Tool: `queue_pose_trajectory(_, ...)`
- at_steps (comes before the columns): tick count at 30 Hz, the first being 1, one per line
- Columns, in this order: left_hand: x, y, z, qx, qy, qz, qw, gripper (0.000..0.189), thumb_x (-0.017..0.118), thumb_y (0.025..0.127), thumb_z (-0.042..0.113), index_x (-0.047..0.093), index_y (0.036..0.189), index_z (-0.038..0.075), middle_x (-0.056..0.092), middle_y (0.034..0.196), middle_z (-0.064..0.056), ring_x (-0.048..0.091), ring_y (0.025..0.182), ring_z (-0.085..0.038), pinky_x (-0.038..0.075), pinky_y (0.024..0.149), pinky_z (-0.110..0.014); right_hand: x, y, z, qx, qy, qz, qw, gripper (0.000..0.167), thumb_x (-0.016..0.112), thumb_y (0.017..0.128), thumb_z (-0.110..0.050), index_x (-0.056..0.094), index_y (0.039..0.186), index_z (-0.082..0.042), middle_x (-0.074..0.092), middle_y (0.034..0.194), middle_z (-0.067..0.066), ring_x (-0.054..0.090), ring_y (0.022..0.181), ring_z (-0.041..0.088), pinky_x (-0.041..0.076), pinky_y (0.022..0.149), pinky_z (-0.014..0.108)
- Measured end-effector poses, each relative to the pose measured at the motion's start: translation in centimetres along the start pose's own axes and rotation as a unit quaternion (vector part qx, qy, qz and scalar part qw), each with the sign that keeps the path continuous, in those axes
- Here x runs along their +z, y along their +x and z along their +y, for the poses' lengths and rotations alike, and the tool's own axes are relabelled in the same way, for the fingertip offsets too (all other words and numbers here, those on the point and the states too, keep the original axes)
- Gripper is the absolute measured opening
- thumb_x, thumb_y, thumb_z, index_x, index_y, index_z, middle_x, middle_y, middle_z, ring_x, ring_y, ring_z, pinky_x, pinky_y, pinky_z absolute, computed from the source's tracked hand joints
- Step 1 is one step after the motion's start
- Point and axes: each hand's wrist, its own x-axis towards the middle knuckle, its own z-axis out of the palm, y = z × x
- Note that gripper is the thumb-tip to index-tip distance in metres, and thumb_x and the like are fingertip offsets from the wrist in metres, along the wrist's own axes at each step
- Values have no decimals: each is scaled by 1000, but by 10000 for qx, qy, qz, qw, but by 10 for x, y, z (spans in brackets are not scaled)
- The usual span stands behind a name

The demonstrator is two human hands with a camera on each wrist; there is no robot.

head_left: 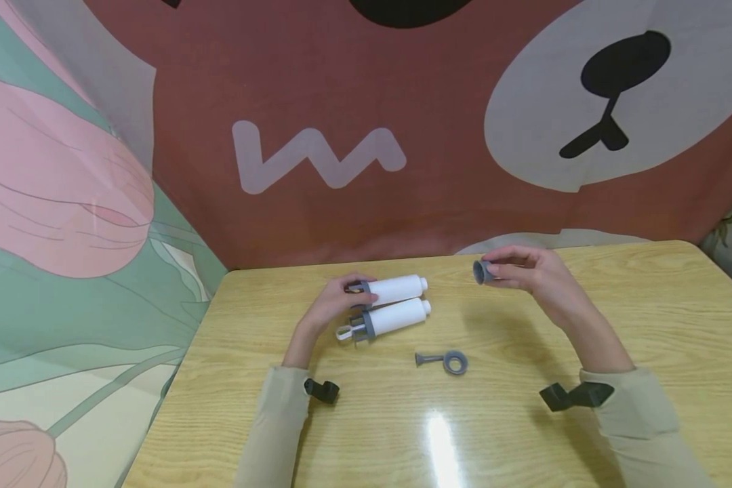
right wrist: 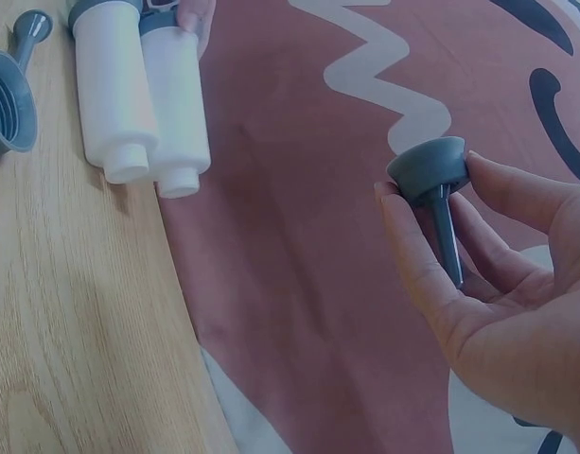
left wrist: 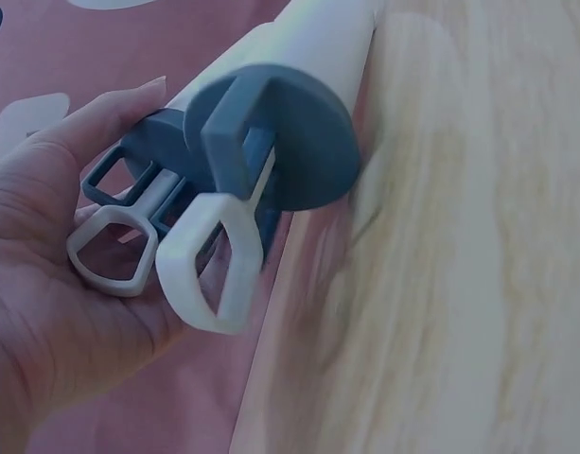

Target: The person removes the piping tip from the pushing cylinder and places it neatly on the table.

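Observation:
Two white plunger syringes (head_left: 396, 318) with grey finger-grip collars lie side by side on the table. My left hand (head_left: 340, 298) grips the farther syringe (head_left: 395, 289) at its collar end, the thumb along its near side. White pull rings (left wrist: 212, 263) stick out of both collars in the left wrist view. Held up at the back right, my right hand (head_left: 531, 271) pinches a small grey funnel-shaped nozzle (right wrist: 430, 170) by its wide rim, its thin stem (right wrist: 447, 236) pointing toward the palm.
Nearer me on the wooden table (head_left: 366, 434) lie two more grey pieces, a cup-shaped ring (head_left: 455, 362) and a thin-stemmed nozzle (head_left: 428, 358). A patterned cloth (head_left: 354, 224) hangs along the table's back edge. Black wrist mounts (head_left: 321, 391) sit on both sleeves.

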Motion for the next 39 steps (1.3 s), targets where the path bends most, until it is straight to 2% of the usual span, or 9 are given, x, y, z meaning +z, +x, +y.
queue_pose_trajectory(3,0,0,0,-18,188,-34,9998,44,83,88,21,71,129,10,68,120,-9,64,98,-22,56,88,-40,0,0,0,7,-36,15,10000,13,69,99,-5,75,111,-4,74,105,3,75,92,15,59,88,28)
queue_pose_trajectory(10,0,2,-4,45,173,-128,9998,44,82,89,20,70,130,8,68,116,-11,65,96,-21,57,84,-37,-1,-1,0,41,-39,40,10000,12,69,99,-5,76,110,-5,75,105,3,75,92,15,59,87,27)
queue_pose_trajectory(13,0,2,-6,88,330,-143,9993,44,83,88,21,71,129,8,68,115,-10,64,94,-20,55,83,-36,-1,-1,0,49,-27,43,10000,12,69,99,-5,76,110,-5,75,105,3,75,92,15,59,87,28)
queue_pose_trajectory(19,1,3,-8,188,594,-216,9978,46,82,89,22,69,130,5,68,117,-12,61,95,-19,54,85,-39,0,0,0,82,-82,55,9999,13,70,99,-6,75,111,-4,74,106,3,75,92,15,59,88,28)
queue_pose_trajectory(20,1,1,-4,177,646,-220,9975,47,81,89,20,69,131,4,68,119,-13,61,97,-20,54,85,-38,0,0,0,93,-83,58,9999,13,70,99,-6,75,111,-4,74,106,3,75,92,15,59,88,28)
queue_pose_trajectory(23,1,2,-7,186,822,-176,9963,47,82,89,21,69,131,4,68,122,-12,61,101,-22,52,88,-37,0,-1,0,101,-93,54,9999,13,69,99,-6,75,111,-4,74,105,3,75,92,15,59,88,27)
queue_pose_trajectory(26,1,3,-9,222,1099,-113,9936,45,82,88,19,70,129,5,68,124,-12,61,107,-24,51,92,-37,0,-1,0,99,-116,59,9999,13,69,99,-6,75,111,-4,74,105,2,74,92,14,59,88,27)
queue_pose_trajectory(27,0,5,-14,267,1179,-84,9926,45,83,88,20,70,129,7,69,122,-10,62,107,-23,51,93,-38,0,0,0,100,-142,60,9998,13,69,100,-6,75,111,-4,74,105,2,74,92,14,59,88,27)
queue_pose_trajectory(39,6,5,-12,620,1874,69,9803,42,83,89,18,71,127,8,70,122,-9,63,111,-25,52,97,-43,1,-1,1,109,-139,32,9998,14,69,100,-7,75,112,-3,74,106,2,74,93,15,59,88,27)
